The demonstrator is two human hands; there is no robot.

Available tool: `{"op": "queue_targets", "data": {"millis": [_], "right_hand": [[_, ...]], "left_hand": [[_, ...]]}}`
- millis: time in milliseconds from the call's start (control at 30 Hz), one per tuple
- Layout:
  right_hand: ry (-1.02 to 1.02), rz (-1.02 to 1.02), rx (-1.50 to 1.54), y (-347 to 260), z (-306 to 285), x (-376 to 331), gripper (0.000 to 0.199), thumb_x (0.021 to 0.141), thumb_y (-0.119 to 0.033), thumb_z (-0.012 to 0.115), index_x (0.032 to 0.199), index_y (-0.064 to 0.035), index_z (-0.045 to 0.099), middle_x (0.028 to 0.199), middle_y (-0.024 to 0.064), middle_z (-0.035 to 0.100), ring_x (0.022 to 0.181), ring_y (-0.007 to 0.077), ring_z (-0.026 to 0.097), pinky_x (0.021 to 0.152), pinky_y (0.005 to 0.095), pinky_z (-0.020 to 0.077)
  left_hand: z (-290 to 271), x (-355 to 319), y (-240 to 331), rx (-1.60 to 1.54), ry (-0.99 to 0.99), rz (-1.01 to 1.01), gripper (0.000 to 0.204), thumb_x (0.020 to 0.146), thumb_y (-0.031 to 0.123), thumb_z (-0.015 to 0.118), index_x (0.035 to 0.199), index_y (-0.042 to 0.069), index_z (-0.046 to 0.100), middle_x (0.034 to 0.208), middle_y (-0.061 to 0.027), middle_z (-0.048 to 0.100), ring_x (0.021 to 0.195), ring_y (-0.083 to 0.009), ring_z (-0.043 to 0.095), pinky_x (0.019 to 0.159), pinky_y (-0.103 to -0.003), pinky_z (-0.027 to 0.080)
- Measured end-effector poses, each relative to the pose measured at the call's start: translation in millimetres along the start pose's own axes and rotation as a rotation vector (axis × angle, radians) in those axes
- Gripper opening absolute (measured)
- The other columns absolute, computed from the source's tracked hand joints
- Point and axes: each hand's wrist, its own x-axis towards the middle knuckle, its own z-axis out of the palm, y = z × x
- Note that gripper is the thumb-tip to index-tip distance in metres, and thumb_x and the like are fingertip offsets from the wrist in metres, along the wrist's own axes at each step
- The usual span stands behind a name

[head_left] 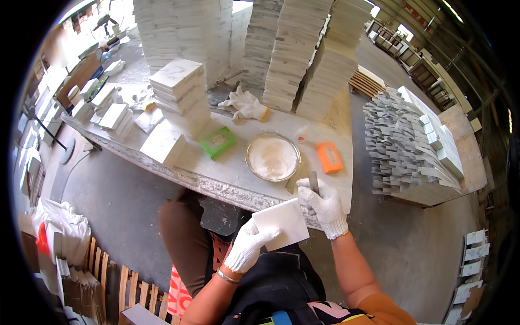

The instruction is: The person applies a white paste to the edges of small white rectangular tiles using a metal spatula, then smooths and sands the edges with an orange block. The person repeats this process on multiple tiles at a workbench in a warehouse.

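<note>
My left hand [252, 246], in a white knitted glove, grips a square white tile [281, 223] by its left side, thumb across its face. The tile is tilted above my lap, just before the table's near edge. In the same kind of glove, my right hand [326, 208] is closed around a putty knife [313, 183], its grey handle end sticking up; a thin blade seems to show left of the fist, though partly hidden. Beyond the hands, a round bowl [272, 157] of white paste or powder stands on the table, between a green box [218, 142] and an orange box [330, 157].
Tall stacks of marble tiles [295, 51] line the table's far side, with a shorter tile stack [179, 95] at left. A loose white glove [245, 104] lies before them. On the right, many thin stone pieces [403, 143] sit on a pallet. Wooden slats [132, 290] are at lower left.
</note>
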Motion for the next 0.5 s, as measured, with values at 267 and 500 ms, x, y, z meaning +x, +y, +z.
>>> {"op": "queue_targets", "data": {"millis": [267, 500], "right_hand": [[0.027, -0.060, -0.218, -16, -4, 43, 0.030, 0.103, -0.028, 0.062, 0.117, -0.0025, 0.068, 0.082, 0.0000, 0.060, 0.068, 0.0057, 0.054, 0.062, 0.0230, 0.0475], [-0.073, -0.344, -0.666, -12, -16, 76, 0.027, 0.099, -0.013, 0.068, 0.123, -0.0011, 0.069, 0.091, 0.0022, 0.067, 0.077, 0.0084, 0.062, 0.066, 0.0249, 0.0530]], "left_hand": [[-22, 13, 13, -0.158, 0.118, 0.051, 0.050, 0.089, 0.003, 0.075, 0.136, -0.001, 0.060, 0.121, -0.0068, 0.070, 0.107, -0.0169, 0.067, 0.097, -0.032, 0.053], [-36, 31, 21, -0.141, 0.179, 0.060, 0.048, 0.090, 0.005, 0.074, 0.135, -0.001, 0.060, 0.120, -0.0068, 0.070, 0.107, -0.0161, 0.067, 0.095, -0.031, 0.053]]}}
